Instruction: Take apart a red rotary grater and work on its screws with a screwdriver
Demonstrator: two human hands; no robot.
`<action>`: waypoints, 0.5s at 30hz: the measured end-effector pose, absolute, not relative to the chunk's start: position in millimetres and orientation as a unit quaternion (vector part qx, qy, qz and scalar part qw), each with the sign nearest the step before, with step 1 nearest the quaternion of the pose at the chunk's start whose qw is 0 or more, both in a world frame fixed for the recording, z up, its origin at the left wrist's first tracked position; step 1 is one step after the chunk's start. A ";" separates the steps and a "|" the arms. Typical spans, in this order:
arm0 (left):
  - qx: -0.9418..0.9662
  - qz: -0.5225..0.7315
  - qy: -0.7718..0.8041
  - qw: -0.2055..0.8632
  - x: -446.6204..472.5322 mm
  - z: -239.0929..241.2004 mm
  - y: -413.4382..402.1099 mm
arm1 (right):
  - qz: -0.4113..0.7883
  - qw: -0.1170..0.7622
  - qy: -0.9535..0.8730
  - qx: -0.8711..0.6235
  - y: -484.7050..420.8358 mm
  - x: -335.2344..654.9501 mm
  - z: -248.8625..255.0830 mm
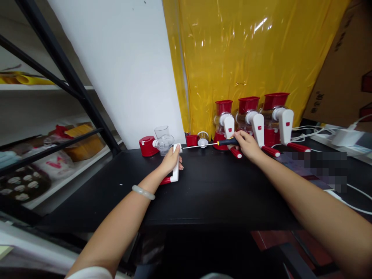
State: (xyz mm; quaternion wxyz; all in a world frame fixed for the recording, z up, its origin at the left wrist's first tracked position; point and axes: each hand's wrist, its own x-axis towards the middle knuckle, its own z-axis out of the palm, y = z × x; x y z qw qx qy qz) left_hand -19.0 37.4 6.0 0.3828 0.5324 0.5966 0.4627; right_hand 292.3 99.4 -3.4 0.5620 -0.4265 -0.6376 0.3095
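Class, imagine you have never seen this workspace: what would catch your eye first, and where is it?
Probably the glossy yellow sheet hanging behind the table, with three red-and-white cranked devices lined up before it, right of centre. Nearer the middle, the right grip holds a screwdriver pointing at the white crank in the left grip.

I can pass over the worktop (223, 201) near its front. Farther back, the screwdriver (226, 142) and three grinders (250, 117) block me.
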 end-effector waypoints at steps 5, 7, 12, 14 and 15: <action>0.535 0.462 0.597 0.379 -19.1 5.3 37.8 | 0.354 0.598 -0.597 -0.401 109.9 291.8 -10.8; 0.534 0.464 0.596 0.381 -18.7 5.3 37.9 | 0.375 0.600 -0.587 -0.394 112.5 292.2 -12.6; 0.533 0.463 0.596 0.382 -18.2 5.9 37.6 | 0.304 0.591 -0.628 -0.405 107.7 294.0 -8.0; 0.535 0.467 0.593 0.379 -18.4 5.9 37.3 | 0.261 0.585 -0.645 -0.417 103.2 294.4 -4.3; 0.536 0.468 0.592 0.378 -18.4 5.8 37.2 | 0.252 0.578 -0.649 -0.426 101.3 294.6 -2.8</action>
